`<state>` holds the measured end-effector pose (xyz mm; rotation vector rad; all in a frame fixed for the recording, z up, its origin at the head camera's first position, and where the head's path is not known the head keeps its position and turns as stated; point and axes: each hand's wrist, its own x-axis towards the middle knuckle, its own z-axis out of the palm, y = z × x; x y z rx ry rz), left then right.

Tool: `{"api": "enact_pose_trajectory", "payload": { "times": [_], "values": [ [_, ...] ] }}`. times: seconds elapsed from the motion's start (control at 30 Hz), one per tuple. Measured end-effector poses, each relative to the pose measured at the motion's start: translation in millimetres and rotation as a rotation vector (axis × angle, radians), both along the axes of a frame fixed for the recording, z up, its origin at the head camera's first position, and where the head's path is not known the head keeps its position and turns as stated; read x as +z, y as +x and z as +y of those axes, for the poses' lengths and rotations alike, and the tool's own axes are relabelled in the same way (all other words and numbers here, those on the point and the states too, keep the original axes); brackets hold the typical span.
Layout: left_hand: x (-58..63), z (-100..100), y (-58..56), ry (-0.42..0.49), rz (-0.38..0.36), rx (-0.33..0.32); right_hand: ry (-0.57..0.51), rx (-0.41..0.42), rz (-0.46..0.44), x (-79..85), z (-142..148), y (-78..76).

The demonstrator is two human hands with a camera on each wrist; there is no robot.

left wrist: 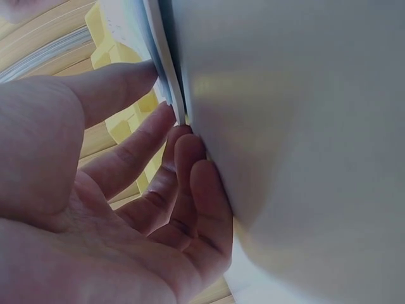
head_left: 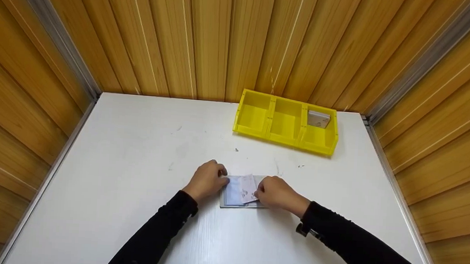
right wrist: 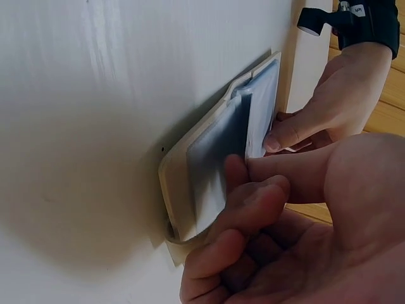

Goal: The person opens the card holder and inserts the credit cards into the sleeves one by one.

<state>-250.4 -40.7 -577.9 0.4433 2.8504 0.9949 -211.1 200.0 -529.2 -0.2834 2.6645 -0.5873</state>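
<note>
On the person's side of the yellow bin (head_left: 287,119), a thin card holder (head_left: 233,195) lay spread on the white table (head_left: 136,150), pale-rimmed, its inside bluish and glossy. The left hand (head_left: 207,181) had its grip pinched on the holder's edge; the right hand's (head_left: 278,194) grip pinched a pinkish-white card (head_left: 248,188) with small dark markings.

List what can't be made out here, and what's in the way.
Print on the pale, rectangular, paper-like card: too small to read, head view.
Right end of the flat, pale-edged, bluish holder: hidden behind the right hand, head view.
What the pale, boxy object in the yellow plastic three-compartment bin is: too small to tell, head view.
Rest of the black fabric sleeve on the left arm: cut off by the bottom edge, head view.
</note>
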Motion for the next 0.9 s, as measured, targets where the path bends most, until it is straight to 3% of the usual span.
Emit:
{"api": "enact_pose_trajectory", "payload": {
  "times": [0.9],
  "values": [
    [3.5, -4.2, 0.3, 0.017, -0.027, -0.036, 0.024, 0.006, -0.007, -5.8, -17.2, 0.4]
  ]
}}
